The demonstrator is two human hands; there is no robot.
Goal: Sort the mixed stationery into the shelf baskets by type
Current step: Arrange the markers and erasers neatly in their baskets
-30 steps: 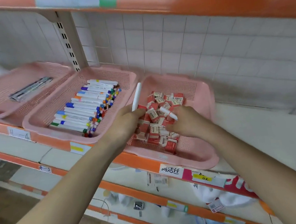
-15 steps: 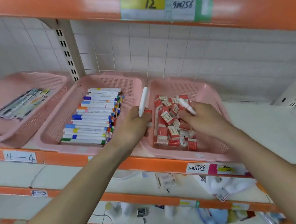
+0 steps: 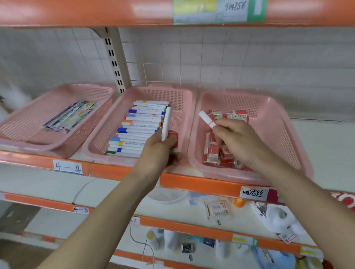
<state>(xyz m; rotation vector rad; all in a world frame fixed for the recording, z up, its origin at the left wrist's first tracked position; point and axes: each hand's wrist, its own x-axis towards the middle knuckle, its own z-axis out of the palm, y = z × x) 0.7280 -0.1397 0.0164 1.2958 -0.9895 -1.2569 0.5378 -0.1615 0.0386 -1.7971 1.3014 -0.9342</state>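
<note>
1. Left hand: grasps a white marker that stands nearly upright, with what looks like a small red box under the thumb. It hangs over the front right corner of the middle basket.
2. Right hand: pinches a banded marker, tip slanting up and left, above the right basket of red boxes.
3. Marker row: lies crosswise in the middle basket, long axes running left to right.
4. Key relation: the row lies left of both hands and the left hand is nearer. Each held marker probably needs turning to lie along the row.
</note>
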